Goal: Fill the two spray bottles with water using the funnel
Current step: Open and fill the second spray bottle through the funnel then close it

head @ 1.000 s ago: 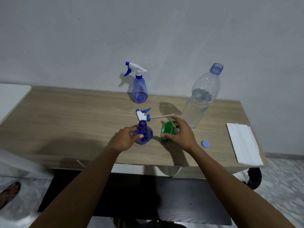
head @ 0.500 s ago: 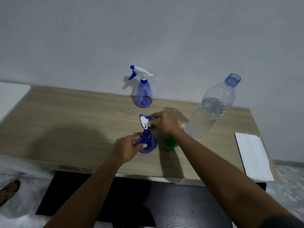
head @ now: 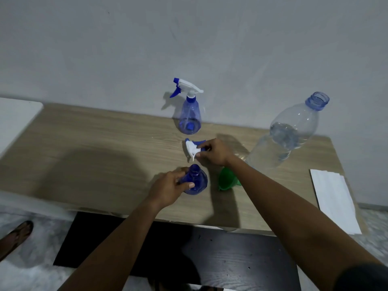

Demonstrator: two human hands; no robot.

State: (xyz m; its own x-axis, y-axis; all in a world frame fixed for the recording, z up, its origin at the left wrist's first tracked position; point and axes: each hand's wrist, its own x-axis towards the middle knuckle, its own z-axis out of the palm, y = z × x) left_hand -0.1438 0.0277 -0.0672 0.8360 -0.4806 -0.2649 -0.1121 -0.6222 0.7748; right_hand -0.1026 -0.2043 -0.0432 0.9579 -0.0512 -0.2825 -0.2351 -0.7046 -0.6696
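Wooden table [head: 105, 148] against a grey wall, seen from above. Left hand [head: 168, 189] wrapped around the open bottle [head: 196, 181], fingers and thumb closed on its neck and shoulder; bottle upright on the table, mouth uncovered, dark blue. Right hand [head: 216, 152] above and behind it, fingertips pinched on the loose sprayer head [head: 192, 147], white with blue trigger and collar, dip tube angled down toward the open bottle's mouth but apart from it. Hands apart, each clamped on its own item. Green funnel [head: 227, 179] lying on its side on the table, just right of the open bottle and partly hidden under the right forearm. Second spray bottle [head: 190, 117] upright at the back by the wall, sprayer head fitted, pale blue and translucent. Large clear water bottle [head: 289, 133] at the right, uncapped, partly filled, looking tilted in the wide-angle view. White folded paper [head: 333, 198] at the table's right edge. Black mat [head: 210, 259] on the floor below; sandalled foot [head: 15, 236] at lower left.
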